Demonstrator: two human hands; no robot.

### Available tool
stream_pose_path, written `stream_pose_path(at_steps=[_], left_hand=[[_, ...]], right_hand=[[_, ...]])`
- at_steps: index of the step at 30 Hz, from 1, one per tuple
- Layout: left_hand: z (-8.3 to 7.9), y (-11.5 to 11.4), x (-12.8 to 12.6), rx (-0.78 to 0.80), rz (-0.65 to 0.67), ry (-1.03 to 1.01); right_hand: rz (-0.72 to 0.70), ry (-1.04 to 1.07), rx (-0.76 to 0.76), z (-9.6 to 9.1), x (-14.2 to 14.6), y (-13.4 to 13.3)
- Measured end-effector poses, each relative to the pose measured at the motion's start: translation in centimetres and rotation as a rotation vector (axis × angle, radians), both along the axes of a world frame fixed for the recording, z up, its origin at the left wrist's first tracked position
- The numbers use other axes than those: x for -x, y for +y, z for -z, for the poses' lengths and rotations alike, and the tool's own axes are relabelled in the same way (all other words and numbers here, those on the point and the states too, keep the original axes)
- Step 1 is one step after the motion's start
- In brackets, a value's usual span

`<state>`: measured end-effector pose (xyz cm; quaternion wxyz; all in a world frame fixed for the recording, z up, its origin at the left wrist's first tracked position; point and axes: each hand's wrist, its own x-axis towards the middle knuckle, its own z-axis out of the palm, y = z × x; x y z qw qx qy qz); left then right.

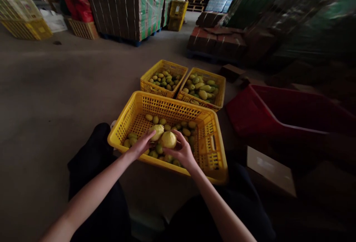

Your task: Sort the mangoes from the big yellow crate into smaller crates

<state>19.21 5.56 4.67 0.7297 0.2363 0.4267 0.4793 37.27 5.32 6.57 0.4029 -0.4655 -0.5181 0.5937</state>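
A big yellow plastic crate (130,117) sits on the floor between my knees, partly filled with small green-yellow fruits (185,131). My left hand (142,144) is closed around a pale yellow fruit (157,131) above the pile. Right beside it, my right hand (182,152) grips a rounder yellow fruit (168,139). The two fruits nearly touch each other over the crate's middle.
Two smaller yellow crates of fruit (164,79) (202,88) stand just behind the big one. A red tub (280,112) lies to the right, a cardboard piece (271,171) near my right knee. Wrapped pallets of boxes (130,4) and stacked crates (25,15) line the back.
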Motion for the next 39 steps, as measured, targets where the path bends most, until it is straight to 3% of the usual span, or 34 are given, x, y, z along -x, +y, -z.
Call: stream_pose_path(at_steps=[5,8,11,15,20,23,26,29,34,39], left_hand=[[-1.2,0.1,1.1,-0.187,0.006,0.172],[-2.0,0.2,1.7,-0.249,0.013,0.17],[-2.2,0.1,2.0,-0.234,0.035,0.134],[-1.7,-0.5,1.8,-0.156,0.024,0.023],[-1.1,-0.7,0.5,-0.161,0.048,0.057],[-1.2,-0.5,0.3,-0.217,-0.003,0.092],[-1.8,-0.4,0.6,-0.251,-0.018,0.145],[-2.4,-0.6,1.0,-0.309,0.004,0.175],[-2.8,-1.4,0.7,-0.489,-0.018,0.251],[-2.7,-1.3,0.9,-0.531,-0.045,0.356]], right_hand=[[-0.004,-0.052,-0.091,-0.3,-0.8,0.2],[0.093,-0.122,-0.172,-0.4,-1.0,0.3],[0.196,-0.064,-0.08,-0.8,-0.9,0.3],[0.23,0.17,0.078,-1.5,-0.7,0.3],[0.221,0.25,0.078,-0.9,-0.3,0.2],[0.183,0.16,0.004,-0.5,-0.5,0.3],[0.089,-0.077,-0.182,-0.9,-1.1,0.3],[0.084,-0.269,-0.372,-1.6,-1.7,0.2],[0.102,-0.208,-0.505,-1.3,-1.6,-0.3],[0.126,-0.159,-0.489,-0.8,-1.2,-0.3]])
